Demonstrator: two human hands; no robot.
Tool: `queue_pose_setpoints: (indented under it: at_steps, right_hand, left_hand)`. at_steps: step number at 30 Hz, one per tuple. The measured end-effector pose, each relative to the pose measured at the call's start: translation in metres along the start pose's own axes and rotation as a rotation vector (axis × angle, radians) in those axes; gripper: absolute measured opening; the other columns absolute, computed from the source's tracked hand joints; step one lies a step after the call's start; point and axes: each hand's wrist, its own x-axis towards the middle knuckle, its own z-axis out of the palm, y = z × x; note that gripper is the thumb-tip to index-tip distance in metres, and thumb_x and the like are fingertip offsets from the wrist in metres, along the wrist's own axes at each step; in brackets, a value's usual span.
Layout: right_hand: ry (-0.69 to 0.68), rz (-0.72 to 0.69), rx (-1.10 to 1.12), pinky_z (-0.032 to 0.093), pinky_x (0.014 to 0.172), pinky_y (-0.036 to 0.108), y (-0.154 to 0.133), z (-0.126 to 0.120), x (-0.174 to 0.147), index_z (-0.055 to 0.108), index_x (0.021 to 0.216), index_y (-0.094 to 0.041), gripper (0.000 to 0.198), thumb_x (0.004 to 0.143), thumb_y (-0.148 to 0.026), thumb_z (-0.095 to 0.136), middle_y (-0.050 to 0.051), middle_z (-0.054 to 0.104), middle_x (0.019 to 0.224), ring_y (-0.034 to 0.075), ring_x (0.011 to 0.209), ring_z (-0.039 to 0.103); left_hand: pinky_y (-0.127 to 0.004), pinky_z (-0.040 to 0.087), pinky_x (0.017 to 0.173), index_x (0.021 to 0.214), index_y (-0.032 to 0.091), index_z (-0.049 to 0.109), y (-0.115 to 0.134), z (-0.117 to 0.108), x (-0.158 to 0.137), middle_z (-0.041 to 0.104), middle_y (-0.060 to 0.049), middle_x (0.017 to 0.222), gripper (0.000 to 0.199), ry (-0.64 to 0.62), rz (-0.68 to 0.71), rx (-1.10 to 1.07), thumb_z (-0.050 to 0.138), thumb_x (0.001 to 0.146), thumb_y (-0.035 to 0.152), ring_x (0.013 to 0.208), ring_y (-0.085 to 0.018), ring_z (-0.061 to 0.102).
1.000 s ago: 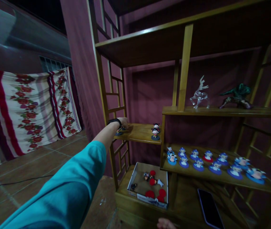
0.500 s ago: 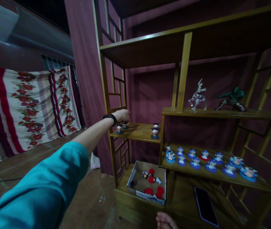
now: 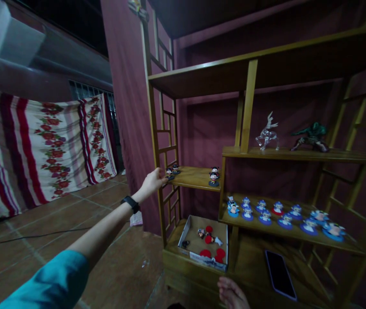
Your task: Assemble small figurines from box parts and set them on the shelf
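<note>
My left hand (image 3: 153, 181) reaches to the left front corner of the small wooden shelf (image 3: 191, 175). Its fingers close around the lower part of the front dark-haired figurine (image 3: 169, 173); the fingertips are partly hidden. Just behind that stands a second similar figurine (image 3: 175, 168). Two more dark-haired figurines, a front one (image 3: 214, 178) and a back one, stand upright at this shelf's right end. My right hand (image 3: 232, 294) hangs low at the bottom edge, with loosely bent fingers and nothing visible in it.
Below, an open cardboard box (image 3: 186, 227) contains red discs and small figures. Blue and purple figurines (image 3: 265, 216) line the right shelf. Above them stand a clear deer (image 3: 268, 134) and a green figure (image 3: 313, 136). A phone (image 3: 280, 274) lies on the lowest board.
My left hand has moved down and toward me, from over the rear left figurine to the front left one. My right hand stays low. The view has shifted slightly.
</note>
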Motion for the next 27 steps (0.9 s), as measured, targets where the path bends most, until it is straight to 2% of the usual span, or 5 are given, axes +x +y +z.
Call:
queue_pose_setpoints:
  at_steps: [3,7,11,20,27]
  right_hand:
    - [0.025,-0.001,0.007,0.048,0.07,0.032,0.003,-0.002,0.002,0.069,0.071,-0.019,0.049,0.031,-0.045,0.083,0.005,0.069,0.072,0.019,0.068,0.064]
    - [0.033,-0.011,0.009,0.048,0.068,0.031,0.001,-0.003,0.0,0.068,0.07,-0.019,0.048,0.031,-0.043,0.083,0.005,0.069,0.071,0.018,0.066,0.063]
    - [0.034,-0.025,0.009,0.048,0.067,0.03,-0.004,-0.004,-0.003,0.069,0.07,-0.018,0.047,0.033,-0.042,0.083,0.005,0.069,0.07,0.019,0.066,0.064]
    - [-0.052,0.033,0.008,0.05,0.07,0.032,-0.022,-0.003,-0.012,0.07,0.07,-0.019,0.043,0.033,-0.035,0.084,0.006,0.07,0.073,0.021,0.071,0.065]
    - [-0.053,0.009,0.012,0.05,0.069,0.033,-0.022,0.0,-0.014,0.069,0.07,-0.018,0.044,0.033,-0.036,0.084,0.007,0.07,0.073,0.021,0.071,0.064]
  left_hand:
    - [-0.03,0.045,0.07,0.11,0.021,0.048,0.007,0.015,-0.004,0.064,-0.009,0.101,0.048,0.024,-0.07,0.078,0.055,0.071,0.048,0.092,-0.025,0.06]
    - [-0.035,0.045,0.07,0.112,0.021,0.045,0.018,0.024,-0.002,0.064,-0.012,0.099,0.052,0.035,-0.154,0.181,0.05,0.072,0.054,0.093,-0.031,0.06]
    - [-0.033,0.045,0.069,0.111,0.022,0.044,0.02,0.029,0.002,0.063,-0.012,0.102,0.05,0.006,-0.216,0.142,0.052,0.071,0.051,0.093,-0.03,0.061]
    - [-0.033,0.044,0.07,0.11,0.023,0.045,0.023,0.03,0.003,0.063,-0.013,0.103,0.05,0.039,-0.275,0.048,0.056,0.069,0.048,0.096,-0.03,0.06]
    - [-0.033,0.044,0.07,0.113,0.022,0.045,0.021,0.03,0.002,0.063,-0.013,0.105,0.054,0.053,-0.251,0.028,0.056,0.069,0.05,0.098,-0.029,0.059]
